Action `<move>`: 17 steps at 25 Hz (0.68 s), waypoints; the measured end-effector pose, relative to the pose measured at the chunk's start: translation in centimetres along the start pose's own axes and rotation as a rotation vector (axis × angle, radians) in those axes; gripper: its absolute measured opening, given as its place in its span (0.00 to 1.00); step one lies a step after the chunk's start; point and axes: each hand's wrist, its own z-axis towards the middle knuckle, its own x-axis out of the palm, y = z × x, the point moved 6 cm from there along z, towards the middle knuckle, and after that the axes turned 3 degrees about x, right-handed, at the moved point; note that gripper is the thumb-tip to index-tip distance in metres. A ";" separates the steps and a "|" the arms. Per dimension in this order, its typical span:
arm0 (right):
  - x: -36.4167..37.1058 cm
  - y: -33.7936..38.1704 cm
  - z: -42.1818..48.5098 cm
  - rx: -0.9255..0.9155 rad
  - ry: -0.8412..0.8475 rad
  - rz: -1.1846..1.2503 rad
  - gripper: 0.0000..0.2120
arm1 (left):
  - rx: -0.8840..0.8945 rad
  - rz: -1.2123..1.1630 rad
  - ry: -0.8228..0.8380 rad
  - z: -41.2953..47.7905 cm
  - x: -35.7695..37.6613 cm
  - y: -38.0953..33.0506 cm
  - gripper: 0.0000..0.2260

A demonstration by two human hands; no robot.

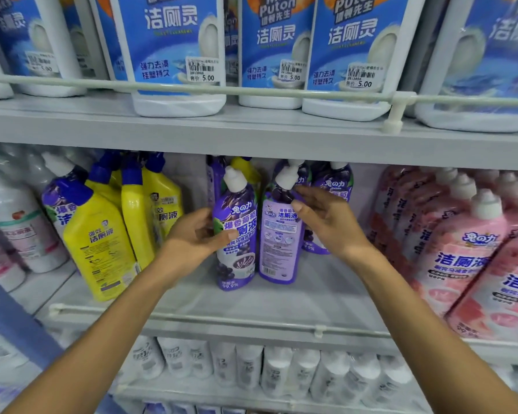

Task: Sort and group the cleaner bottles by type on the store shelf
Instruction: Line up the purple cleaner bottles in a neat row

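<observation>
Two purple cleaner bottles with white caps stand side by side on the middle shelf [281, 297]. My left hand [196, 234] grips the left purple bottle [237, 243], which shows its front label. My right hand [326, 222] rests against the upper right side of the right purple bottle [278, 237], which shows its back label; its fingers are spread. More purple bottles [332, 186] stand behind. Yellow bottles with blue caps [102, 234] are grouped to the left, with another purple bottle [57, 201] behind them. Pink bottles [461, 249] fill the right.
A thin guard rail [222, 321] runs along the middle shelf's front edge. Large blue-and-white bottles [174, 55] stand on the upper shelf behind another rail. White bottles [281, 369] fill the lower shelf. Clear and white bottles [18, 225] stand at the far left.
</observation>
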 end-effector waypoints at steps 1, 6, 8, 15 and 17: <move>0.1 0.0 -0.4 -0.001 -0.065 -0.025 0.19 | 0.018 0.001 -0.037 -0.2 0.1 0.2 0.15; 0.2 0.2 -0.5 -0.002 -0.166 -0.067 0.30 | 0.051 -0.005 -0.057 -0.3 0.5 0.2 0.16; 0.7 0.8 0.8 0.000 0.046 0.159 0.27 | 0.040 -0.029 -0.012 -0.2 0.3 0.2 0.16; 1.0 0.8 1.0 0.011 -0.199 0.064 0.19 | 0.008 -0.115 0.116 0.2 1.0 0.4 0.19; 1.0 -0.3 -0.1 0.040 -0.126 0.078 0.28 | -0.003 -0.131 0.093 0.1 1.3 0.7 0.20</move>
